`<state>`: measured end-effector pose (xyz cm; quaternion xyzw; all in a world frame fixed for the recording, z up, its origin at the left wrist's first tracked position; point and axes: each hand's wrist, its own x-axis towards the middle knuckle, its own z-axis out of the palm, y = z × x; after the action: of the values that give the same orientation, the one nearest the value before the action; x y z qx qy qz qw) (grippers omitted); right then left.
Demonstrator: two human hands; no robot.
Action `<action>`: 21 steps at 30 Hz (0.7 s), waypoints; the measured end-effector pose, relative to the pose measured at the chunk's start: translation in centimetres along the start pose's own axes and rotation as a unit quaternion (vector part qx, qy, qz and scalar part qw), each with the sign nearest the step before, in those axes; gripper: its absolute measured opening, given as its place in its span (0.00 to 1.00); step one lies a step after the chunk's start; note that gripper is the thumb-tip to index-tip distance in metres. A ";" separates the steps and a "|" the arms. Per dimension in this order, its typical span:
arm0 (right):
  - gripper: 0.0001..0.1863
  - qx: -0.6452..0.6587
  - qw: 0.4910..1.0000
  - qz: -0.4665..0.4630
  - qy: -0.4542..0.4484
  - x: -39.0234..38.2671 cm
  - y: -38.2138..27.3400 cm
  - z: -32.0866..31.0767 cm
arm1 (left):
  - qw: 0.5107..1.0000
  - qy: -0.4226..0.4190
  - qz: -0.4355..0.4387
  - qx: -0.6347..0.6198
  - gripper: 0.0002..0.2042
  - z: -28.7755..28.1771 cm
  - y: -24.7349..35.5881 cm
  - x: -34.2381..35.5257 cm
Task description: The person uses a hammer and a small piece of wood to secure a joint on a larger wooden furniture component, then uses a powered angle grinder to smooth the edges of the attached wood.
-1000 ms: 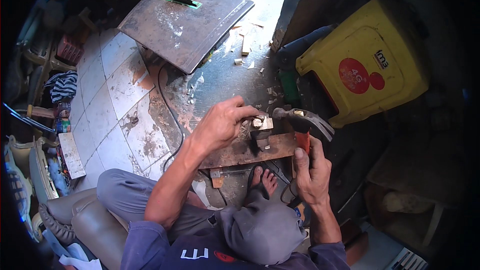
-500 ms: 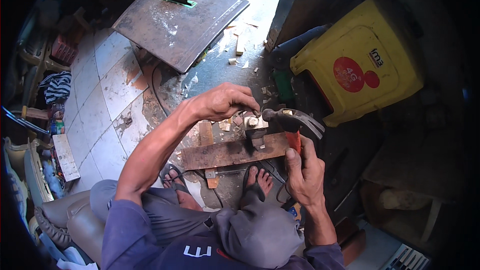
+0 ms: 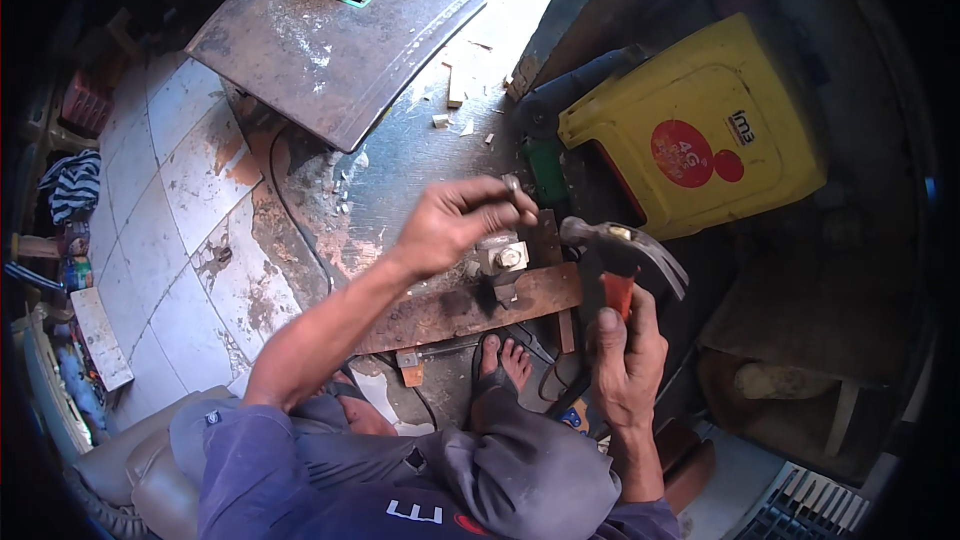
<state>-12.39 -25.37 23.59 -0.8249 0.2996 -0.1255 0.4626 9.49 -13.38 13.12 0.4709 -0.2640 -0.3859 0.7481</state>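
I judge the grey-headed, orange-handled claw hammer [image 3: 621, 258] stiff and head-heavy, best gripped on its handle, where my right hand's [image 3: 629, 365] fingers are clamped, right of the pale squarish wooden block [image 3: 504, 256]. My left hand's [image 3: 448, 228] fingers pinch a small greyish piece [image 3: 513, 183], probably light and easily dropped, just beyond the block. My left forearm slants inward; my right points mostly forward.

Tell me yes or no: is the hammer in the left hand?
No, the right hand grips the hammer by its orange handle, and the left hand is clear of it.
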 end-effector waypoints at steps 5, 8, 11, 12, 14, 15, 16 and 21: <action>0.19 0.026 0.999 0.029 0.015 -0.6 1.1 0.2 | 1.000 0.008 -0.015 0.025 0.10 2.1 -1.8 -1.8; 0.19 0.022 0.999 0.039 0.007 -0.5 0.7 0.3 | 1.000 0.020 -0.014 0.010 0.10 2.2 -1.9 -2.1; 0.19 0.007 1.000 0.027 0.005 -0.5 0.6 0.2 | 1.000 0.023 -0.004 0.018 0.10 2.4 -1.8 -2.1; 0.19 0.000 1.000 0.020 0.006 -0.5 0.7 0.1 | 0.999 0.021 -0.003 0.024 0.10 2.4 -1.8 -2.1; 0.19 -0.007 1.000 0.021 -0.002 -0.3 0.1 -0.1 | 0.999 0.019 -0.001 0.030 0.10 2.5 -1.7 -2.0; 0.19 -0.010 1.000 0.022 -0.006 -0.2 0.0 -0.1 | 0.999 0.019 0.000 0.029 0.09 2.6 -1.6 -2.0; 0.19 -0.018 1.000 0.012 -0.005 -0.2 0.0 -0.2 | 0.999 0.019 0.001 0.029 0.09 2.7 -1.5 -2.0; 0.20 -0.042 0.999 -0.018 -0.025 -0.4 0.0 -0.3 | 0.998 0.043 0.015 0.039 0.09 2.8 -0.9 -2.1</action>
<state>-12.81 -25.33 23.77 -0.8517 0.2784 -0.1008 0.4324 5.86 -13.30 13.40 0.5118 -0.2540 -0.3433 0.7454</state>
